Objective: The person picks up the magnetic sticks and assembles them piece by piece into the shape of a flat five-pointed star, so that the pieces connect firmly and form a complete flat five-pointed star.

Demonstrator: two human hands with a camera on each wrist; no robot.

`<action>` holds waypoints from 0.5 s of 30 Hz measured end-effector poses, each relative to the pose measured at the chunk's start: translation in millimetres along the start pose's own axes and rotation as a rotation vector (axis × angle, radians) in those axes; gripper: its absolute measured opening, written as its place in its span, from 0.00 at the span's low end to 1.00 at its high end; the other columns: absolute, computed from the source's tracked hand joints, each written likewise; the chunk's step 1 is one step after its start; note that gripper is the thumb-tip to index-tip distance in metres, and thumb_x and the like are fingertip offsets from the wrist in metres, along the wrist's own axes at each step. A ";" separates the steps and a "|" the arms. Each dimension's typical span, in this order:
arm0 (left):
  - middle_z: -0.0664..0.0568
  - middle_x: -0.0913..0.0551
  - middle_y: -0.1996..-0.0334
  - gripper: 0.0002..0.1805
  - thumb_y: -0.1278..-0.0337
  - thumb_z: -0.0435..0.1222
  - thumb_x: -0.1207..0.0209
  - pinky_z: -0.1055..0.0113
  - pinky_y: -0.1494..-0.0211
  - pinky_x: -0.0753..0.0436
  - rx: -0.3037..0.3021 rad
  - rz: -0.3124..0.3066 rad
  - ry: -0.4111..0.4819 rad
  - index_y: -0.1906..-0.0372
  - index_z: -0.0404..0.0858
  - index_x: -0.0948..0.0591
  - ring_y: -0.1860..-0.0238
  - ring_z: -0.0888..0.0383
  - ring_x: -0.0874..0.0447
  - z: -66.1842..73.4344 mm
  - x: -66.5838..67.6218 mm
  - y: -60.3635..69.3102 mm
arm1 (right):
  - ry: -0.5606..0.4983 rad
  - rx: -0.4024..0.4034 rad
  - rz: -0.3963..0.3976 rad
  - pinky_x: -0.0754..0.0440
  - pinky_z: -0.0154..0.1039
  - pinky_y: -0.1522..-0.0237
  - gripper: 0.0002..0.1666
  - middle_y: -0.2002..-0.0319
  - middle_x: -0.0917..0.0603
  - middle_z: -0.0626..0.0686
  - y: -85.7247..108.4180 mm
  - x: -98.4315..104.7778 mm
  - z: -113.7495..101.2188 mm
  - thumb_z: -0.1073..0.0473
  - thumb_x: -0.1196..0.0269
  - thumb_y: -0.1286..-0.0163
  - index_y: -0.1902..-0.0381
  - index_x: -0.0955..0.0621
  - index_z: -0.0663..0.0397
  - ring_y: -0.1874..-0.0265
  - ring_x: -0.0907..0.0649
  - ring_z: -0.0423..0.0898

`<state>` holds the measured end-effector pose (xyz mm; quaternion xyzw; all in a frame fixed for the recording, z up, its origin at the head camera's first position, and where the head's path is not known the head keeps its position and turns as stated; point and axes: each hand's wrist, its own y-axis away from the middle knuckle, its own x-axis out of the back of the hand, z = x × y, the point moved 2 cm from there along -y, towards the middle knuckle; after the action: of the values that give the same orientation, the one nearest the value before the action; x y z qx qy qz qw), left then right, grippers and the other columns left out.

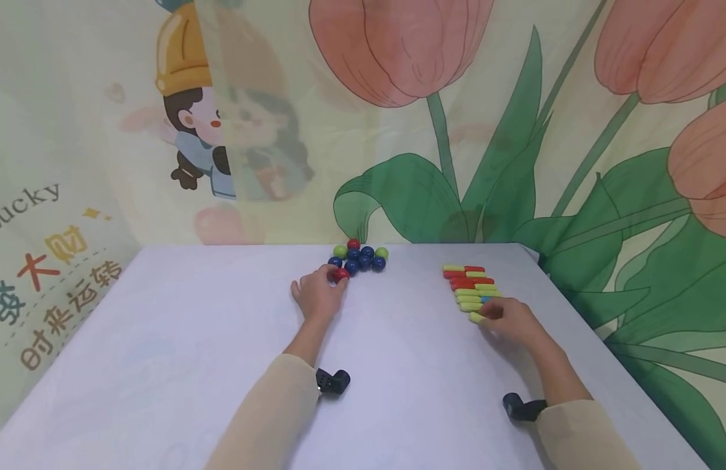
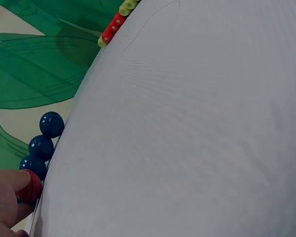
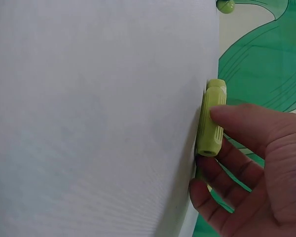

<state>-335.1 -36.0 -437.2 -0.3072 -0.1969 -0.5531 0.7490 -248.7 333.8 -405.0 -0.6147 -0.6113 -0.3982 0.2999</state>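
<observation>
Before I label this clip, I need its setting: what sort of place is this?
Likely an indoor recording setup: white-covered table, tulip-print backdrop behind it, black wrist cameras.

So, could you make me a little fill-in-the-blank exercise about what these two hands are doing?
1. The left hand pinches a ____ ball.
2. The right hand holds a yellow-green cylinder near a row of cylinders, where one visible piece is neither red nor yellow-green but ____.
3. In the head view, the ball cluster lies to the ____ of that row.

Missing words: red; blue; left.
</observation>
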 end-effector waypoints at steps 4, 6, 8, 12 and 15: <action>0.46 0.10 0.51 0.21 0.36 0.43 0.31 0.36 0.20 0.56 0.010 0.011 0.014 0.41 0.41 0.16 0.39 0.41 0.22 -1.7 -0.3 0.8 | 0.010 0.029 -0.029 0.16 0.45 0.54 0.19 0.56 0.17 0.59 -2.2 -3.2 -0.7 0.58 0.29 0.34 0.47 0.16 0.61 0.55 0.21 0.54; 0.46 0.10 0.52 0.21 0.36 0.43 0.32 0.37 0.20 0.56 0.013 0.013 0.012 0.41 0.41 0.16 0.39 0.41 0.22 -2.5 0.3 1.0 | 0.008 0.039 -0.039 0.17 0.43 0.57 0.20 0.57 0.17 0.58 -2.7 -4.2 -2.0 0.57 0.29 0.34 0.48 0.16 0.61 0.56 0.21 0.53; 0.47 0.10 0.52 0.20 0.36 0.44 0.32 0.37 0.19 0.57 0.015 0.008 0.016 0.42 0.41 0.16 0.39 0.41 0.21 -2.9 0.9 0.9 | 0.008 0.045 -0.046 0.17 0.43 0.58 0.20 0.57 0.17 0.58 -2.6 -4.6 -3.6 0.57 0.29 0.35 0.48 0.16 0.61 0.56 0.21 0.53; 0.47 0.09 0.53 0.20 0.36 0.44 0.31 0.36 0.19 0.57 0.006 -0.005 0.029 0.43 0.42 0.15 0.39 0.42 0.20 -2.4 1.7 0.5 | -0.002 0.047 -0.051 0.15 0.46 0.54 0.21 0.53 0.16 0.60 -1.8 -4.3 -6.6 0.57 0.30 0.34 0.46 0.16 0.61 0.53 0.20 0.55; 0.47 0.09 0.53 0.19 0.37 0.43 0.31 0.35 0.19 0.57 -0.003 -0.014 0.040 0.44 0.41 0.15 0.39 0.42 0.20 -2.0 1.9 0.8 | -0.021 0.056 -0.047 0.15 0.48 0.52 0.22 0.50 0.16 0.61 -1.7 -4.1 -9.7 0.56 0.31 0.32 0.43 0.17 0.60 0.50 0.20 0.56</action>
<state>-333.9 -38.6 -437.7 -0.2958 -0.1835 -0.5647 0.7483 -251.3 323.5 -403.8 -0.5957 -0.6398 -0.3811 0.3010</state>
